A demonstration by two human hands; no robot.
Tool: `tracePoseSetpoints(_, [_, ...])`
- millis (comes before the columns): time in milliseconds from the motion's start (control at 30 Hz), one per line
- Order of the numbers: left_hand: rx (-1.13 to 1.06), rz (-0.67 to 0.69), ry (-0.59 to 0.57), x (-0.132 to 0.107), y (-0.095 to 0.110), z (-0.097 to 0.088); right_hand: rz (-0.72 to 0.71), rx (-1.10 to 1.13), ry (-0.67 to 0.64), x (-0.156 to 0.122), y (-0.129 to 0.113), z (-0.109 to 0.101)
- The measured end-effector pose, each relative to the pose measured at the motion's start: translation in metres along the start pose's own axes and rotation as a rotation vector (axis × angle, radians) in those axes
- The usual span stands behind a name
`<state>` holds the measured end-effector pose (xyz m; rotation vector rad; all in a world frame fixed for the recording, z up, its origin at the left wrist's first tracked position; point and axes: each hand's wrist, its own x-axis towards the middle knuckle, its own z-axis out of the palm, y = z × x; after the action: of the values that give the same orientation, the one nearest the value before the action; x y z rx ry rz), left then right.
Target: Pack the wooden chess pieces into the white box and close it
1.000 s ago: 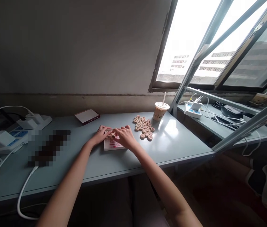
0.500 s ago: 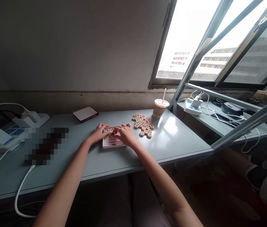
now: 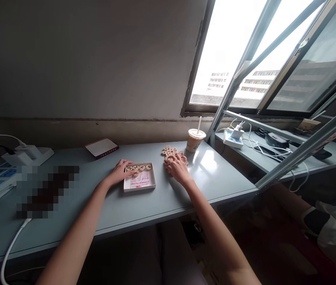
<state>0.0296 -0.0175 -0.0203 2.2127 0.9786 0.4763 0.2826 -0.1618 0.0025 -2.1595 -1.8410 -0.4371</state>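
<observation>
Box (image 3: 140, 183) — shallow, white, pink print inside — sits mid-frame on the tabletop (image 3: 215, 174), wooden discs (image 3: 139, 168) lined along its upper edge. Left hand (image 3: 120, 172) rests at its upper-left corner, loosely bent, clasping nothing. Right hand (image 3: 177, 168) lies spread on the disc pile (image 3: 169, 151) to its right — grip hidden.

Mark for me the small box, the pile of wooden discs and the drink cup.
small box (image 3: 140, 188): head view, front wall.
pile of wooden discs (image 3: 169, 151): head view, far uncovered discs.
drink cup (image 3: 194, 143): head view, side below the lid.
</observation>
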Motion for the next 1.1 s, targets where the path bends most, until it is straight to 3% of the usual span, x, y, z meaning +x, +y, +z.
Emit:
tracePoseSetpoints(200, [-0.001, 0.023, 0.004, 0.0, -0.002, 0.001, -0.03, 0.079, -0.019, -0.003, -0.006, -0.003])
tracePoseSetpoints(333, [-0.001, 0.065, 0.034, 0.002, -0.006, 0.004, -0.031, 0.256, -0.026, 0.003, -0.016, -0.013])
tracePoseSetpoints(467, [0.004, 0.062, 0.039, 0.005, -0.01, 0.006, -0.218, 0.474, -0.035, 0.009, -0.043, -0.018])
tracePoseSetpoints(600, [0.005, 0.074, 0.05, 0.003, -0.008, 0.006, -0.409, 0.414, -0.073, 0.014, -0.073, -0.013])
tracePoseSetpoints(800, [-0.003, 0.076, 0.053, 0.001, -0.001, 0.004, -0.284, 0.256, -0.005, 0.013, -0.082, 0.0])
tracePoseSetpoints(1100, [-0.005, 0.073, 0.058, -0.002, 0.004, 0.002, -0.321, 0.24, -0.044, 0.014, -0.08, -0.005])
